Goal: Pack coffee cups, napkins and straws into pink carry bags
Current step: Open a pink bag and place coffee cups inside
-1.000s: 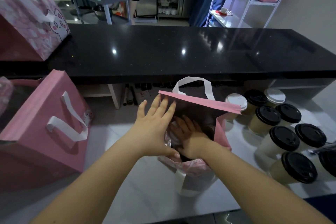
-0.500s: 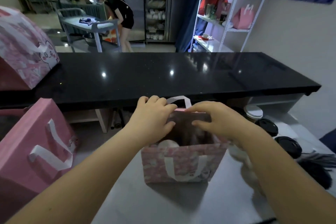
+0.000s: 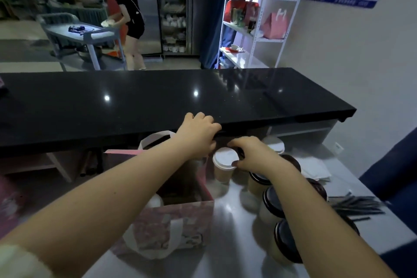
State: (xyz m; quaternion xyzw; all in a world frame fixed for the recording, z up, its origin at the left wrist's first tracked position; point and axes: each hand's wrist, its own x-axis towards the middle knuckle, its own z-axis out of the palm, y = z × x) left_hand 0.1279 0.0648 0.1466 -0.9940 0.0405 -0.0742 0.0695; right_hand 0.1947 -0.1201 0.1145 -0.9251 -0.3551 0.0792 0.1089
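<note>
pink bag point(image 3: 171, 223) 1 | white-lid cups point(image 3: 225, 158) 3 | black-lid cups point(image 3: 274, 203) at least 5 | left grip point(image 3: 198, 133), right grip point(image 3: 252, 153): curled, hold unclear

Left hand point(image 3: 198, 135) reaches across the open pink carry bag point(image 3: 171, 228), fingers curled at its far right corner. Whether they hold anything is hidden. Right hand point(image 3: 255, 153) is just beside it, fingers curled over a dark-lidded cup point(image 3: 241, 152). Its thumb touches the rim of the white-lidded cup point(image 3: 225, 160), which stands between the two hands, outside the bag. Second white lid point(image 3: 275, 143) just beyond the right hand. Row of black-lidded cups point(image 3: 274, 203) under the right forearm. Napkins point(image 3: 316, 169) and black straws point(image 3: 356, 207) to the right of that arm. One pale lid point(image 3: 155, 202) inside the bag, beside the left forearm. Black counter point(image 3: 158, 101) beyond both hands.
</note>
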